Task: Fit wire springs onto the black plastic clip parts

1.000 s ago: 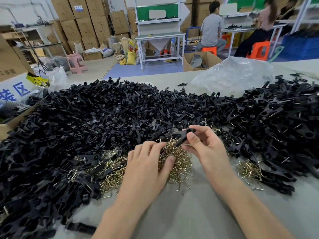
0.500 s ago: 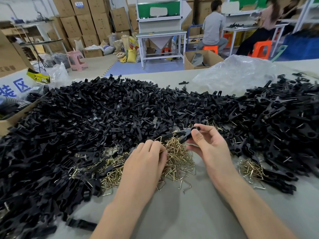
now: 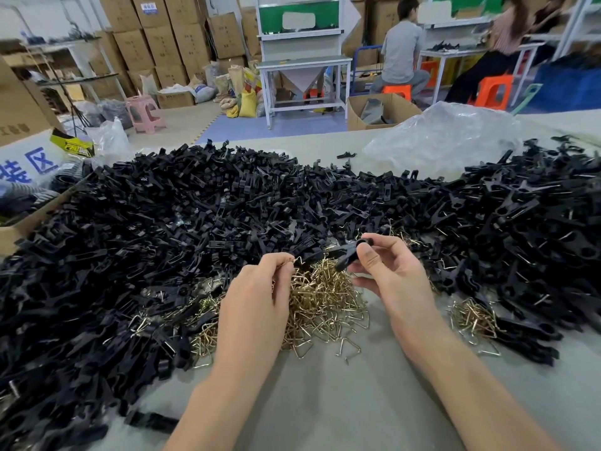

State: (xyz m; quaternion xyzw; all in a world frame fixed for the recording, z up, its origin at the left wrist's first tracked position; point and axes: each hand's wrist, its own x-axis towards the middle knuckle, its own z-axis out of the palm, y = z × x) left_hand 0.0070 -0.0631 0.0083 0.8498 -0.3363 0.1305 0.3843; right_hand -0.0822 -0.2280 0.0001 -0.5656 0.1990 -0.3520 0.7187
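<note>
Pinching one wire spring (image 3: pixel 290 261) in your left hand (image 3: pixel 260 297), your right hand (image 3: pixel 390 275) grips one black clip (image 3: pixel 345 254) above the larger of two spring heaps (image 3: pixel 325 307).

Left hand (image 3: pixel 257 297) has lifted off the spring pile (image 3: pixel 325 301), now pinching one wire spring (image 3: pixel 290 262) beside the clip (image 3: pixel 344 253).

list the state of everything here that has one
left hand: pinches a spring
right hand: grips a clip
spring pile: loose, tangled, on the table
clip heap: loose, spread over the table
bag: crumpled, lying behind the heap
box: open, on the floor
</note>
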